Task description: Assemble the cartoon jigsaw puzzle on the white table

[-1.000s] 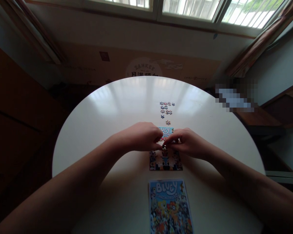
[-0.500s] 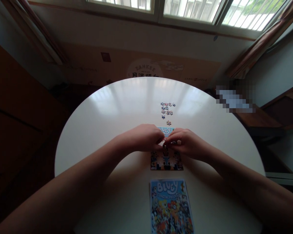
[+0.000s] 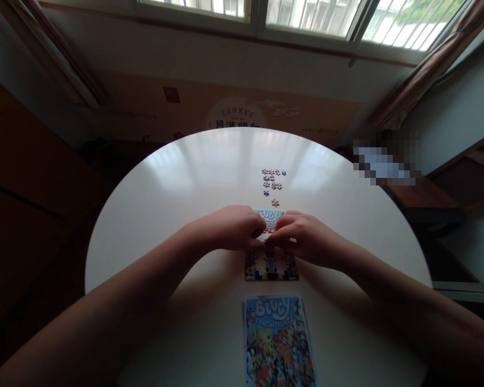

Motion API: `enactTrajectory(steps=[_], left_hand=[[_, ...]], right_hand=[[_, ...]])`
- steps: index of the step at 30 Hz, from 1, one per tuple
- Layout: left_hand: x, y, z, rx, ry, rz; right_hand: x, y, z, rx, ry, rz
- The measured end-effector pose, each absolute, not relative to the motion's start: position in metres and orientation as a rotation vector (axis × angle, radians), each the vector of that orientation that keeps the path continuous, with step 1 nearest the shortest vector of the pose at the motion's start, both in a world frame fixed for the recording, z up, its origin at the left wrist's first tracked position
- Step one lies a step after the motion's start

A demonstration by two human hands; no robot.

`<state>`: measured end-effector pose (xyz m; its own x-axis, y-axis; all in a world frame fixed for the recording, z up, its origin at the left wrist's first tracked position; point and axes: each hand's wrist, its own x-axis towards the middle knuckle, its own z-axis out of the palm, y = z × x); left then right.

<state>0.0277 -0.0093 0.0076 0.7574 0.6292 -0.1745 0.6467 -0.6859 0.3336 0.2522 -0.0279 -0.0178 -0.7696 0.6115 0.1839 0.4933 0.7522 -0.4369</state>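
Note:
A partly assembled jigsaw puzzle (image 3: pixel 271 271) lies flat on the white table, with a blue top showing white letters and a dark lower part full of figures. My left hand (image 3: pixel 236 228) rests over its left side, fingers curled closed; whatever is in them is hidden. From the right, my right hand (image 3: pixel 302 236) reaches over the puzzle's middle with thumb and fingers pinched at a small puzzle piece, mostly covered by the fingertips. Between the hands a pale gap crosses the puzzle. Beyond it, several loose puzzle pieces (image 3: pixel 271 179) lie in short rows, with one single piece (image 3: pixel 275 203) closer.
Nearest me lies a printed picture sheet (image 3: pixel 280 341) marked "Bluey". The oval white table (image 3: pixel 153 215) has a curved edge all round. A printed cardboard panel (image 3: pixel 137 97) stands behind it below the windows. A wooden chair or bench (image 3: pixel 423 193) is at right.
My right hand's fingers have lowered and drawn together at the puzzle's middle, uncovering more of the blue top. The whole view has shifted slightly; the loose pieces keep their arrangement.

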Motion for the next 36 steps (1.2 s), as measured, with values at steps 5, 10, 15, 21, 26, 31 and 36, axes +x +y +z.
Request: enactTrajectory(steps=[5,10,15,21,26,31,36], left_hand=[[0.015,-0.002,0.016,2.484,0.991,-0.027],[0.004,0.008,0.021,2.420,1.046,-0.057],[-0.001,0.018,0.014,2.334,1.087,-0.130],[-0.003,0.021,0.011,2.258,1.114,-0.145],[-0.003,0.022,0.010,2.263,1.118,-0.143],[-0.003,0.023,0.009,2.250,1.121,-0.145],[-0.003,0.023,0.010,2.250,1.131,-0.150]], right_hand=[[0.263,-0.025,-0.006,-0.751,-2.560,0.484],[0.268,-0.020,-0.007,-0.680,-2.689,0.499],[0.269,-0.015,-0.013,-0.601,-2.732,0.516],[0.269,-0.014,-0.017,-0.565,-2.692,0.491],[0.266,-0.016,-0.019,-0.567,-2.711,0.506],[0.266,-0.016,-0.018,-0.636,-2.716,0.601],[0.265,-0.017,-0.017,-0.653,-2.725,0.591]])
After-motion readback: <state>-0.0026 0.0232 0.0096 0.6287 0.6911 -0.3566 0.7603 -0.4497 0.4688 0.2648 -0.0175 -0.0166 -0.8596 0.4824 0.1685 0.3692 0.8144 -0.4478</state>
